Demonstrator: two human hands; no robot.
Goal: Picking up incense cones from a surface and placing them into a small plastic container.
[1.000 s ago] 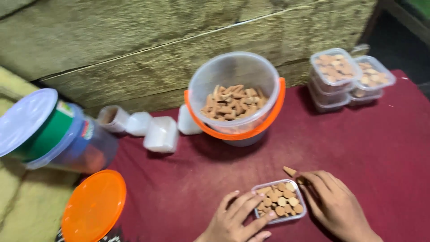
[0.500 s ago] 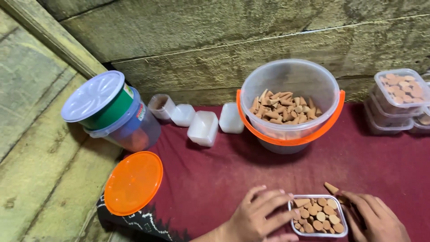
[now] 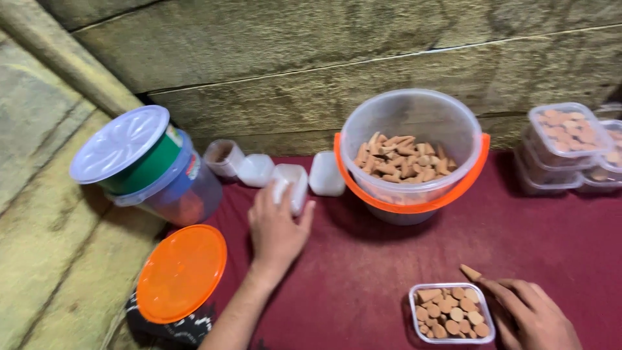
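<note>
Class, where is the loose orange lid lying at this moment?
In the head view the orange lid lies at lower left, at the red cloth's edge, below the lidded tub and beside the left hand's forearm.

1. Clear bucket (image 3: 414,152) with orange handle, part full of tan cone pieces, on maroon cloth (image 3: 389,266).
2. Orange lid (image 3: 181,272) at the cloth's left edge.
3. Lidded clear tub (image 3: 146,165), tilted, far left.
4. Stacked filled boxes (image 3: 564,146) at right.
5. Wooden wall (image 3: 324,58) behind.

both hands (image 3: 277,228) and forearms are bare, no sleeves or rings.
</note>
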